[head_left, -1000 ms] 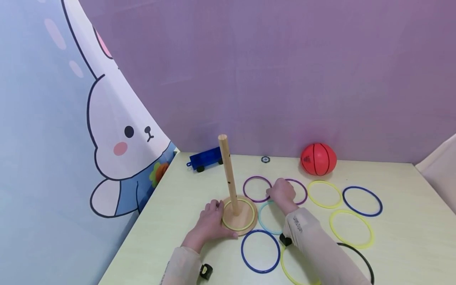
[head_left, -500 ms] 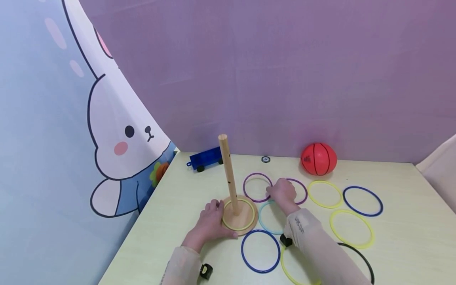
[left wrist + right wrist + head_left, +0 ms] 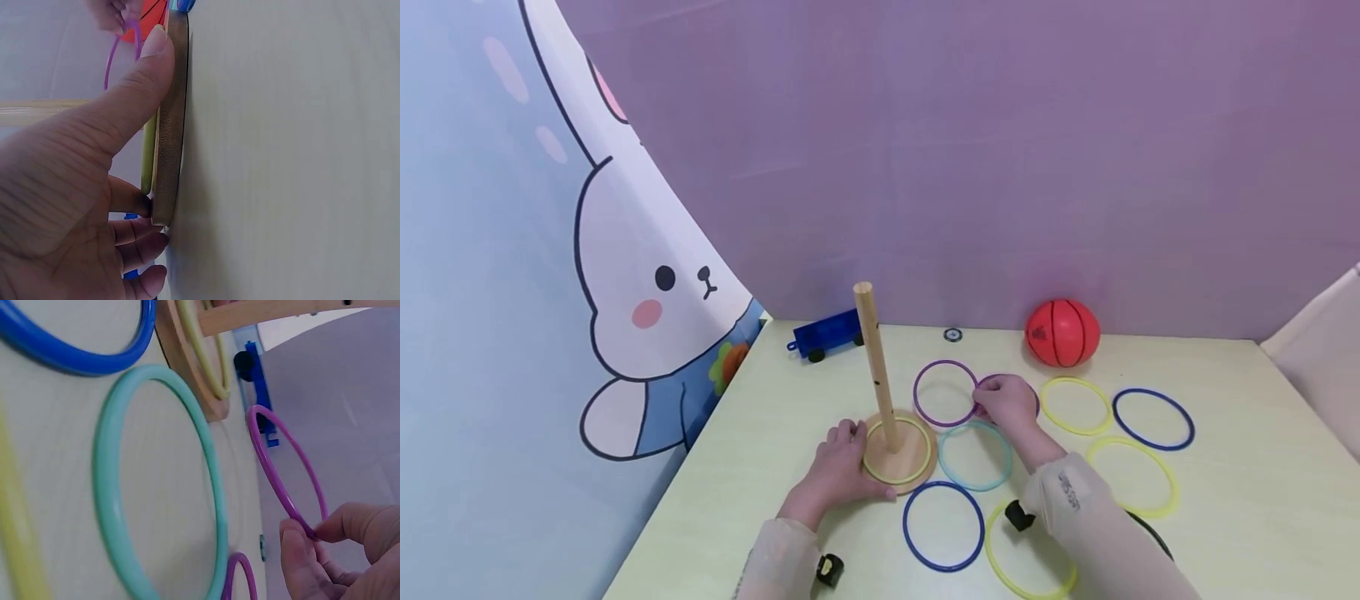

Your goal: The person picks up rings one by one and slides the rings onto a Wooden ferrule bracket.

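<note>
A wooden stand with an upright peg (image 3: 877, 371) on a round base (image 3: 917, 454) stands left of the table's middle. Around the peg a yellow ring (image 3: 897, 482) lies on the base. My left hand (image 3: 835, 468) grips the base's left edge, thumb in front and fingers behind, as the left wrist view shows. Between thumb and fingertips, my right hand (image 3: 1011, 404) pinches a purple ring (image 3: 273, 472). That ring is tilted and raised off the table in the right wrist view. Partly hidden behind the right hand lies a second purple ring (image 3: 1037, 404).
A turquoise ring (image 3: 940, 454) and a blue ring (image 3: 943, 569) lie near the base. Further right are several yellow rings, another blue ring (image 3: 1192, 429) and a black ring (image 3: 1150, 531). A red ball (image 3: 1063, 333) and a blue toy wagon (image 3: 826, 333) stand at the back.
The purple ring first tips up at its far side, then comes off the table with my right hand, which shifts slightly right. My left hand stays at the base.
</note>
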Action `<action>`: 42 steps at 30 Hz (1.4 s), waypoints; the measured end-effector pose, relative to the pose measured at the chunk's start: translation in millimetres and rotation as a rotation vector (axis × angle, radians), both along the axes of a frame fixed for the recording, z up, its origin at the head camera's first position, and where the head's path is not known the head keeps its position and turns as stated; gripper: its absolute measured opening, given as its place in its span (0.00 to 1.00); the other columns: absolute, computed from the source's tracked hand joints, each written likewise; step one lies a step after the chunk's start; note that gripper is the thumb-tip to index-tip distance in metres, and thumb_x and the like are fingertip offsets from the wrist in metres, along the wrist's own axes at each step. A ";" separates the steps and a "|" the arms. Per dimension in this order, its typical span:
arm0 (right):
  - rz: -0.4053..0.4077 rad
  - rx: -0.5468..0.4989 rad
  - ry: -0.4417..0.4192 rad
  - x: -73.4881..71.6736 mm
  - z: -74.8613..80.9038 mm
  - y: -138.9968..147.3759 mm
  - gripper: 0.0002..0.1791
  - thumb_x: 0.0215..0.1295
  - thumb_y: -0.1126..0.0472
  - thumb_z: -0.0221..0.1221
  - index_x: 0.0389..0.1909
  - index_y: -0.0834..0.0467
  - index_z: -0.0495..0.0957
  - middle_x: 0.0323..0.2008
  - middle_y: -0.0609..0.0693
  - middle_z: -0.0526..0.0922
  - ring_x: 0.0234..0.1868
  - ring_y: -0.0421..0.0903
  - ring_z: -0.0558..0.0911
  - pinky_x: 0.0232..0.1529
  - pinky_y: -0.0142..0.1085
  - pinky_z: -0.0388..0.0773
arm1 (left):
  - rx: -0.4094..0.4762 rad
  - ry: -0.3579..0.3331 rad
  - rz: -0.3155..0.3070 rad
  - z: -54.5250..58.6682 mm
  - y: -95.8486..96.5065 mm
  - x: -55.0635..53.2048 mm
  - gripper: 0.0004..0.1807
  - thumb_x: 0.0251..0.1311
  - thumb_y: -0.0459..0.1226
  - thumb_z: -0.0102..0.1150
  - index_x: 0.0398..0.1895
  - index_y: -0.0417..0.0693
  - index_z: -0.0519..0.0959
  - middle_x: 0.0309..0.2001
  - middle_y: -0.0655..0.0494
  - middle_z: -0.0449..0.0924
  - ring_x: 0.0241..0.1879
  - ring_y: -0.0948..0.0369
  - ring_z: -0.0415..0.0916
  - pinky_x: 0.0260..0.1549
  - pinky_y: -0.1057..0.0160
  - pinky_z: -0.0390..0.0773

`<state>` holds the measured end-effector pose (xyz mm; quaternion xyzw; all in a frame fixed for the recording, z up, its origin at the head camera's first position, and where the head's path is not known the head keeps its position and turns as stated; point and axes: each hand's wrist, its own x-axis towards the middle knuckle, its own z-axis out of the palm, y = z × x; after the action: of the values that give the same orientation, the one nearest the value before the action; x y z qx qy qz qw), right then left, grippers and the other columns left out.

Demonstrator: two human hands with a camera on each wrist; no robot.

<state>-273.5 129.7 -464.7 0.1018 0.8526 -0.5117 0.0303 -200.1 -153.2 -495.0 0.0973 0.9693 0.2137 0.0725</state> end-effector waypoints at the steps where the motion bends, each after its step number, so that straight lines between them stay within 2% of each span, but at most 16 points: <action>1: 0.001 -0.026 -0.005 2.7 0.8 2.3 0.09 0.61 0.64 0.62 0.36 0.67 0.83 0.24 0.55 0.83 0.24 0.46 0.82 0.27 0.35 0.80 | -0.001 0.000 0.000 -0.3 -0.5 -0.1 0.69 0.29 0.68 0.74 0.73 0.37 0.59 0.64 0.43 0.59 0.59 0.47 0.59 0.56 0.46 0.67; 9: 0.044 -0.254 -0.038 28.7 2.1 15.2 0.12 0.65 0.69 0.59 0.44 0.74 0.78 0.30 0.60 0.83 0.26 0.44 0.83 0.32 0.38 0.83 | 0.000 0.007 0.003 0.9 -5.6 1.0 0.71 0.27 0.68 0.75 0.73 0.36 0.58 0.65 0.41 0.59 0.60 0.45 0.60 0.57 0.44 0.67; 14: 0.084 -0.336 -0.064 47.1 5.3 20.1 0.15 0.66 0.69 0.57 0.50 0.75 0.74 0.34 0.61 0.82 0.28 0.45 0.82 0.34 0.38 0.83 | 0.004 0.013 0.002 0.9 -7.7 1.7 0.71 0.27 0.68 0.75 0.73 0.36 0.59 0.65 0.41 0.59 0.59 0.45 0.60 0.56 0.44 0.67; 18: 0.102 -0.355 -0.080 59.9 8.0 22.8 0.16 0.66 0.69 0.58 0.51 0.75 0.74 0.35 0.63 0.82 0.28 0.46 0.83 0.34 0.39 0.83 | -0.001 0.003 0.009 -0.6 -8.1 1.3 0.71 0.27 0.68 0.74 0.73 0.36 0.58 0.65 0.41 0.59 0.60 0.46 0.59 0.57 0.43 0.66; 23: 0.121 -0.330 -0.079 70.8 12.6 26.1 0.17 0.66 0.67 0.59 0.51 0.74 0.74 0.37 0.64 0.82 0.30 0.47 0.83 0.35 0.38 0.83 | -0.001 0.000 0.014 -1.2 -7.7 0.3 0.70 0.28 0.69 0.74 0.73 0.36 0.59 0.65 0.41 0.58 0.60 0.46 0.59 0.57 0.43 0.66; 27: 0.154 -0.349 -0.068 78.4 19.8 30.0 0.16 0.67 0.67 0.59 0.50 0.73 0.75 0.34 0.59 0.82 0.30 0.47 0.82 0.35 0.38 0.83 | -0.008 0.002 0.008 -0.9 -6.5 -0.3 0.70 0.28 0.69 0.74 0.73 0.36 0.59 0.65 0.41 0.58 0.59 0.47 0.59 0.57 0.44 0.66; 31: 0.198 -0.388 -0.046 85.2 32.0 33.4 0.15 0.67 0.67 0.59 0.49 0.73 0.75 0.31 0.54 0.82 0.29 0.47 0.82 0.34 0.38 0.83 | -0.001 -0.006 0.008 0.4 -4.4 -0.3 0.69 0.29 0.68 0.74 0.73 0.36 0.59 0.65 0.42 0.59 0.59 0.47 0.60 0.56 0.44 0.67; 42: 0.286 -0.438 0.024 96.7 70.9 35.3 0.17 0.65 0.67 0.60 0.50 0.75 0.74 0.32 0.54 0.83 0.28 0.46 0.83 0.35 0.37 0.83 | 0.008 -0.026 0.007 1.2 0.8 -0.1 0.68 0.30 0.67 0.74 0.73 0.37 0.59 0.65 0.42 0.59 0.58 0.47 0.60 0.56 0.43 0.69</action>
<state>-176.8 165.0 -393.8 -0.0350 0.7274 -0.6759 0.1136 -200.2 -152.4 -493.8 0.0915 0.9677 0.2191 0.0842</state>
